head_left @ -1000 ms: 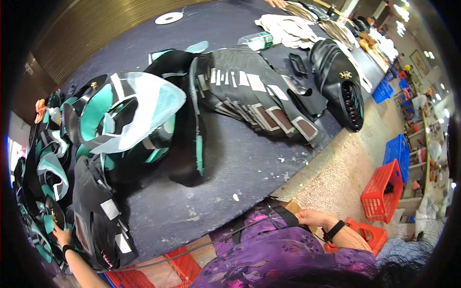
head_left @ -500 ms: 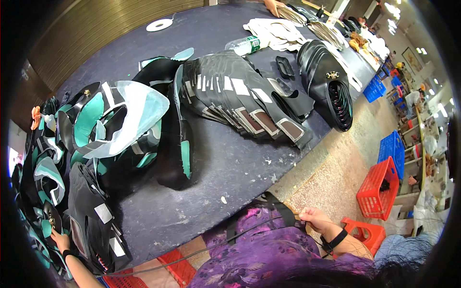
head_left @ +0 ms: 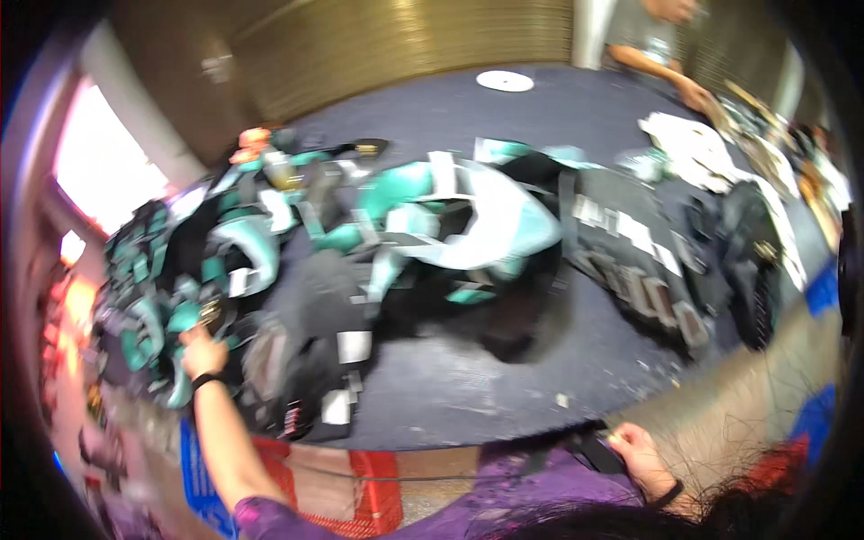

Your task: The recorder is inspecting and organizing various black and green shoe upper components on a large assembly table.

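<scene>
Looks matt, scuffed on the dark tabletop [head_left: 441,391]; gleams metallic on the gold ornament [head_left: 210,311] at its left; shows perforated plastic in the red crate [head_left: 385,486] below it.

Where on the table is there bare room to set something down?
On the dark table, the near middle looks bare save pale flecks, between the near-left black stack and the grey-black stack on the right. Another patch lies between the white disc and the teal-and-white piece. The left end is crowded: black and teal pieces surround the left hand.
</scene>
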